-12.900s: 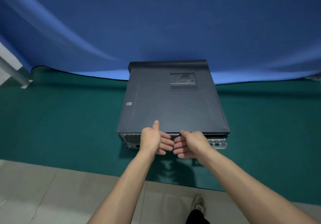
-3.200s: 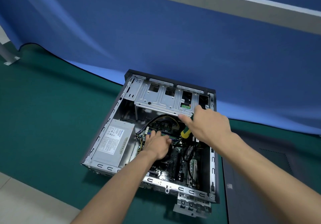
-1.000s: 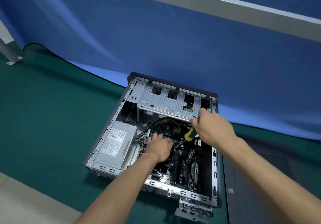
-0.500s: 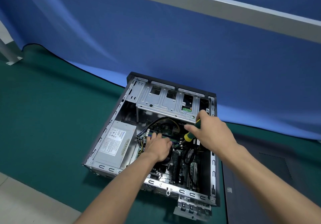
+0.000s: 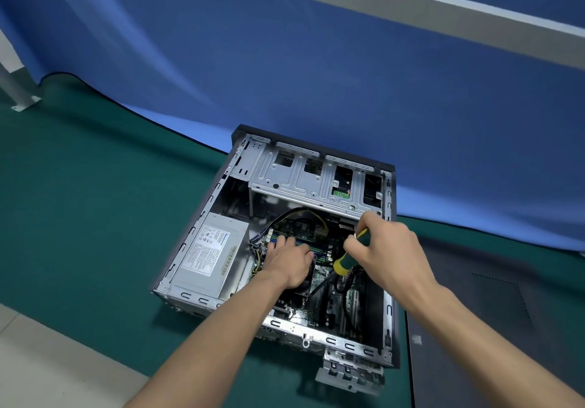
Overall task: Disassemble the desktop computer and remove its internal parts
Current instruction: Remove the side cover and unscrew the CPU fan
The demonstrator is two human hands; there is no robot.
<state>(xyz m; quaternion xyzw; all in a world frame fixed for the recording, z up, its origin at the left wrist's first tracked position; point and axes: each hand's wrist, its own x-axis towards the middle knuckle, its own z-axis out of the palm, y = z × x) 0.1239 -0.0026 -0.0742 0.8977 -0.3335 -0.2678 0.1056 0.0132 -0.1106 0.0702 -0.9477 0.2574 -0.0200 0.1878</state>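
Where the open desktop case (image 5: 391, 322) lies on the green mat (image 5: 79, 217), the left hand (image 5: 286, 263) rests flat over the cooler fan; the right hand (image 5: 387, 250) grips a green-and-yellow screwdriver (image 5: 346, 257), tip angled down to the motherboard (image 5: 319, 276). The power supply (image 5: 210, 255) label is too small to read. Farther back sits the steel drive cage (image 5: 304, 182).

Bare matt metal chassis (image 5: 319, 339); green felt mat (image 5: 95, 217).
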